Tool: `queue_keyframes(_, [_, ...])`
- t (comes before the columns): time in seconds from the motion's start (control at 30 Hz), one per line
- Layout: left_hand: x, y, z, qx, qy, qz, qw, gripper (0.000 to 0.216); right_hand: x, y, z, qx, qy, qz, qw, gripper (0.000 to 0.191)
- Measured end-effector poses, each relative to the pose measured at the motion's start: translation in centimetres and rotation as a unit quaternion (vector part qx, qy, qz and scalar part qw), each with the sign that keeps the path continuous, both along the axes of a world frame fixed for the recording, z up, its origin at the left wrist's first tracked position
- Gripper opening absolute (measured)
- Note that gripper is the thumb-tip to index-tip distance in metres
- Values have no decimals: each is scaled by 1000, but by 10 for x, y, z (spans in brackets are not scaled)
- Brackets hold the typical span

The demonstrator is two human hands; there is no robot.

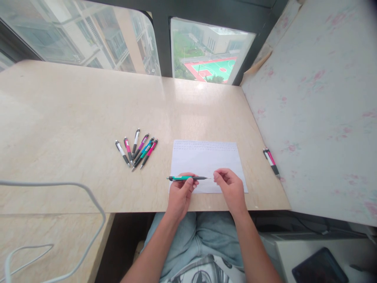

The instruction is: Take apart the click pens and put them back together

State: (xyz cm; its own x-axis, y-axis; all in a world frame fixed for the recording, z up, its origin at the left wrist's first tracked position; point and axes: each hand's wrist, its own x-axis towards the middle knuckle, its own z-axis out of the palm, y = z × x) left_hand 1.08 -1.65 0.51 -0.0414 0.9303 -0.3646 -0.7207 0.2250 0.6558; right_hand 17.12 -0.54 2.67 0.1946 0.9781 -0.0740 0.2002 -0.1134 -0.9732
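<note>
My left hand point(182, 192) is closed around a green pen point(182, 178) with a black grip, held level above the paper. A thin pale point sticks out of the pen's right end. Just right of that point is my right hand point(231, 186), its thumb and fingers pinched together. Whatever sits between those fingertips, if anything, is too small to make out. Beneath both hands lies a white sheet of paper point(203, 159), with rows of small handwriting along its far edge.
Several pens point(145, 152) in white, pink, purple and teal lie fanned out to the left of the paper. Two more pens point(271, 162) rest against the flowered wall point(318, 118). A grey cable point(97, 202) loops across the lower left. A dark tablet-like device point(320, 267) sits lower right.
</note>
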Motion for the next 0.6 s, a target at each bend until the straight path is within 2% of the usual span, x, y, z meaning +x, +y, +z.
queue_keyframes(0.13, [-1,0,0,6,-8,1,1000,19,1,22,-10,31,-79,23,996,17])
queue_keyframes(0.33, [-1,0,1,5,-20,-6,1000,21,-22,69,-16,97,-235,140,957,12])
queue_keyframes(0.47, [-2,-1,1,1,-28,-5,1000,23,-43,92,-15,89,-334,176,922,10])
queue_keyframes(0.6, [-3,-1,-1,-5,-35,-13,999,21,-54,100,-17,69,-389,201,897,11])
